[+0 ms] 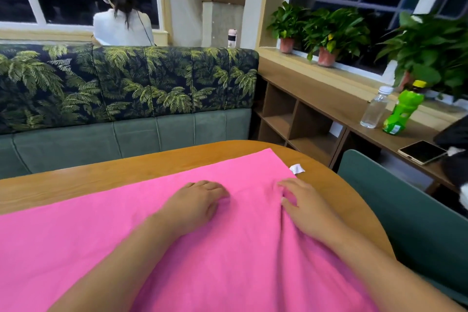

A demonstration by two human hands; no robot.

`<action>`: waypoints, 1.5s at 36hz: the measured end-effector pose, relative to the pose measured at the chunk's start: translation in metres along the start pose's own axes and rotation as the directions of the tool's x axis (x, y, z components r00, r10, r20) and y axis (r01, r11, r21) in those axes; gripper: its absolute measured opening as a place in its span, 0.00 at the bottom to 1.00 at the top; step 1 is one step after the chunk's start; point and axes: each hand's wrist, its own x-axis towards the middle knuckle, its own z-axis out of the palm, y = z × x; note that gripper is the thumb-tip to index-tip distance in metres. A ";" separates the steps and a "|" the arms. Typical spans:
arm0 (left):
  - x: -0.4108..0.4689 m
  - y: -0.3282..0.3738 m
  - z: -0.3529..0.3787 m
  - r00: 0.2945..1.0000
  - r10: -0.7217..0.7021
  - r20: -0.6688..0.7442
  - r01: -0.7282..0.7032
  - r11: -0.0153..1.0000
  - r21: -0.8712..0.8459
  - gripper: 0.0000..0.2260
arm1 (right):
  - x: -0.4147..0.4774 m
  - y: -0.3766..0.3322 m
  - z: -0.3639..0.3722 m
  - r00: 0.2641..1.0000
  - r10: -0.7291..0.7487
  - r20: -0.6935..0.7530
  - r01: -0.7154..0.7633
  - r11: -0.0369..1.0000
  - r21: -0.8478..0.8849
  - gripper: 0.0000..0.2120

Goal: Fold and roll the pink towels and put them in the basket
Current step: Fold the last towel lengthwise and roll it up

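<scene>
Head view: the pink towel [152, 235] lies spread flat over the wooden surface [101, 177], its tagged corner toward the far right edge. Its long axis seems to run left to right, though its ends leave the frame. Left hand [195, 201] and right hand [301, 206] rest on it with relaxed fingers, apparently smoothing it. The first fold looks next, which calls for gripping an edge.
</scene>
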 end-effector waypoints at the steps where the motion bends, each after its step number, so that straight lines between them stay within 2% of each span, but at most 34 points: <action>1: 0.001 0.012 0.002 1.000 0.005 0.019 -0.005 1.000 -0.005 0.20 | -0.014 0.007 -0.002 0.999 0.040 -0.035 -0.040 0.999 0.021 0.21; 6: 0.002 0.069 0.012 0.977 -0.211 0.025 0.212 0.977 -0.040 0.20 | -0.068 0.039 -0.016 0.974 0.198 -0.114 -0.188 0.978 0.090 0.22; 11: -0.002 0.115 0.026 0.936 -0.346 0.068 0.347 0.938 -0.004 0.32 | -0.096 0.051 -0.029 0.957 0.245 -0.153 -0.214 0.958 0.191 0.23; 15: -0.004 0.120 0.029 0.929 -0.371 0.022 0.371 0.929 0.002 0.33 | -0.101 0.055 -0.034 0.952 0.272 -0.144 -0.234 0.944 0.234 0.23; 23: -0.007 0.128 0.024 0.922 -0.386 0.026 0.386 0.923 -0.002 0.34 | -0.096 0.056 -0.045 0.951 0.262 -0.164 -0.226 0.951 0.212 0.27; 25: -0.007 0.129 0.024 0.922 -0.386 0.023 0.386 0.922 0.006 0.35 | -0.096 0.062 -0.048 0.947 0.258 -0.191 -0.223 0.957 0.187 0.27; 28: -0.005 0.128 0.025 0.921 -0.387 0.037 0.387 0.922 0.022 0.40 | -0.099 0.060 -0.048 0.961 0.242 -0.133 -0.232 0.969 0.087 0.27; 31: -0.005 0.127 0.027 0.922 -0.384 0.045 0.384 0.923 0.012 0.43 | -0.102 0.046 -0.046 0.967 0.228 -0.109 -0.242 0.961 -0.135 0.28; 33: -0.005 0.125 0.028 0.925 -0.380 0.028 0.380 0.925 -0.018 0.41 | -0.102 0.027 -0.042 0.985 0.145 -0.097 -0.161 0.968 -0.193 0.28; 36: -0.004 0.117 0.030 0.918 -0.393 -0.048 0.378 0.906 -0.191 0.30 | -0.100 -0.014 -0.022 0.992 -0.129 0.004 0.129 0.992 -0.013 0.23; 39: -0.005 0.106 0.028 0.880 -0.463 -0.101 0.374 0.809 -0.453 0.23 | -0.099 -0.055 0.006 0.906 -0.364 0.215 0.371 0.928 0.009 0.26; 42: -0.009 0.101 0.027 0.861 -0.506 -0.055 0.371 0.698 -0.612 0.22 | -0.094 -0.069 0.024 0.828 -0.416 0.376 0.478 0.875 -0.084 0.32; 45: -0.011 0.099 0.027 0.869 -0.494 -0.036 0.368 0.692 -0.621 0.24 | -0.077 -0.046 0.022 0.855 -0.349 0.383 0.421 0.899 -0.121 0.35; 50: -0.011 0.106 0.023 0.891 -0.452 -0.032 0.375 0.776 -0.507 0.22 | -0.035 0.022 -0.012 0.953 -0.016 0.302 0.087 0.971 -0.223 0.35; 54: -0.009 0.106 0.022 0.896 -0.443 -0.036 0.387 0.816 -0.429 0.22 | -0.029 0.033 -0.019 0.957 0.033 0.290 0.053 0.957 -0.285 0.37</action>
